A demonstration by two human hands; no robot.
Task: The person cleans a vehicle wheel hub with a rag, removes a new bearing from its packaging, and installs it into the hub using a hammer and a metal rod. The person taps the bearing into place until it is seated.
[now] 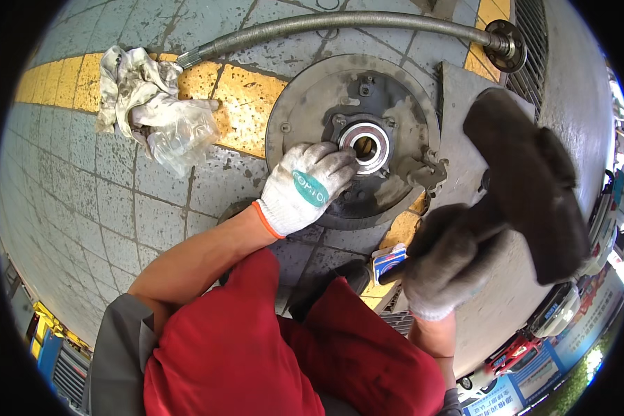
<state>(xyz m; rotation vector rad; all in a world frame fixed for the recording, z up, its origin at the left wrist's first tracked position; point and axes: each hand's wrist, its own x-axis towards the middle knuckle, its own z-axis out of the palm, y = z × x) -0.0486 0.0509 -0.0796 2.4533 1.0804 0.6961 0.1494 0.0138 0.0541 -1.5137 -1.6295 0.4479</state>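
My left hand point(306, 188), in a white knit glove with an orange cuff, has its fingers bent together against the left side of a wheel bearing point(380, 158). The bearing is a shiny ring with a dark band and an open bore. It sits at the middle of a round, dirty brake backing plate point(299, 104) lying on the floor. To the right, my right hand point(445, 267), in a soiled glove, is wrapped round the handle of a hammer point(530, 184). Its big dark head is raised, apart from the bearing and somewhat blurred.
Beyond the plate lies a long axle shaft point(340, 19) with a flange at its right end. Dirty rags point(135, 90) and a clear plastic bag point(184, 135) are at the left. A small blue-and-white box point(388, 260) stands near my knees. A floor grate point(528, 41) runs along the right.
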